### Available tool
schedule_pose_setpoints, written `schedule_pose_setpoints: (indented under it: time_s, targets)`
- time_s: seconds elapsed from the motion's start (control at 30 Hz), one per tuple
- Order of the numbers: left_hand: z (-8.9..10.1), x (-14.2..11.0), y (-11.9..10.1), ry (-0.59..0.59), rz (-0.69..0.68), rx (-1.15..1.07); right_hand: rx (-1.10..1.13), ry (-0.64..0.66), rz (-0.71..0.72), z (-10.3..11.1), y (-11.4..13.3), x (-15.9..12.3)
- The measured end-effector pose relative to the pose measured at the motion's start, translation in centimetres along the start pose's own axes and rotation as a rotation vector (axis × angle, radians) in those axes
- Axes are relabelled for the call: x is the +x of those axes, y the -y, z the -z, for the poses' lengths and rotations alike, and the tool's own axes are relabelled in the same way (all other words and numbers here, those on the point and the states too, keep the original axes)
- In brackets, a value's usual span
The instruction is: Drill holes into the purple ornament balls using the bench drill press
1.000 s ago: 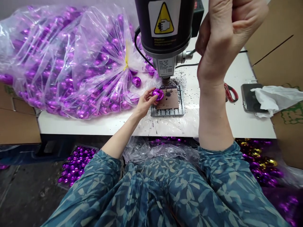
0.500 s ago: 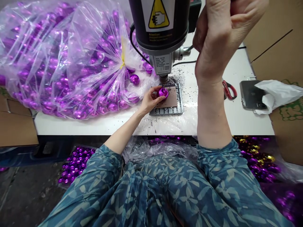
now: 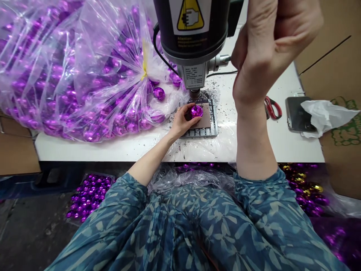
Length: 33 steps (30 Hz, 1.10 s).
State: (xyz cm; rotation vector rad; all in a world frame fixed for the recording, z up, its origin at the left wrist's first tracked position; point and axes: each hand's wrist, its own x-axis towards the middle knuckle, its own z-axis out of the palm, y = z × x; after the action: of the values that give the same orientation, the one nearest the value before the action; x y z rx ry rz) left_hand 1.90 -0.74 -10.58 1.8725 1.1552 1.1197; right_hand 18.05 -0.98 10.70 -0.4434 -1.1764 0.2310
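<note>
My left hand [image 3: 182, 121] holds a shiny purple mirror-ball ornament [image 3: 196, 111] between thumb and fingers. It rests on a flat tan board [image 3: 205, 116], which lies on the slotted metal base [image 3: 216, 128] of a small drill press [image 3: 193, 41]. Directly above the ball is the chuck [image 3: 194, 93]; whether the bit touches the ball I cannot make out. High on the right, my right hand [image 3: 270, 49] is closed in a fist around the press's lever, whose hub [image 3: 217, 62] shows beside the fingers. The grip itself is hidden inside the fist.
A large clear bag [image 3: 70, 75] of purple balls fills the table's left, with a loose purple ball [image 3: 158, 93] beside its tie. Dark shavings surround the base. Red-handled scissors [image 3: 273, 108], a phone [image 3: 299, 114] and crumpled tissue [image 3: 327, 116] lie right. Cardboard boxes flank the table.
My left hand and the purple ball have shifted slightly right on the board. My right fist stays at the lever, nearly unmoved. The view has shifted a little.
</note>
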Motion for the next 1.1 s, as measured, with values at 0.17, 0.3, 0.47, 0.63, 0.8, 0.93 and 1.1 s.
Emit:
schedule_pose_setpoints:
  time_s: [0.17,0.3,0.47,0.63,0.8,0.93,1.1]
  targets:
    - [0.0,0.0,0.2,-0.005,-0.021,-0.011,0.004,-0.087,0.079,0.1,0.8,-2.2]
    - [-0.1,0.0,0.0,0.003,-0.036,-0.018,0.021,-0.107,0.083,0.2,0.5,-3.1]
    - [-0.2,-0.2,-0.7,-0.016,-0.02,-0.079,-0.031,-0.065,0.049,1.2,0.2,-4.1]
    - [0.0,-0.3,-1.6,-0.006,0.019,-0.086,-0.007,-0.007,0.119,2.3,-1.1,-5.3]
    - [0.2,-0.3,-2.0,0.006,0.036,-0.082,-0.02,0.0,0.128,2.9,-2.0,-5.8]
    - [0.0,-0.4,-1.9,-0.008,0.033,-0.102,-0.042,-0.014,0.117,3.5,-2.7,-6.6]
    - [-0.3,-0.1,-1.7,-0.026,0.024,-0.114,-0.036,-0.048,0.082,2.4,-1.6,-5.5]
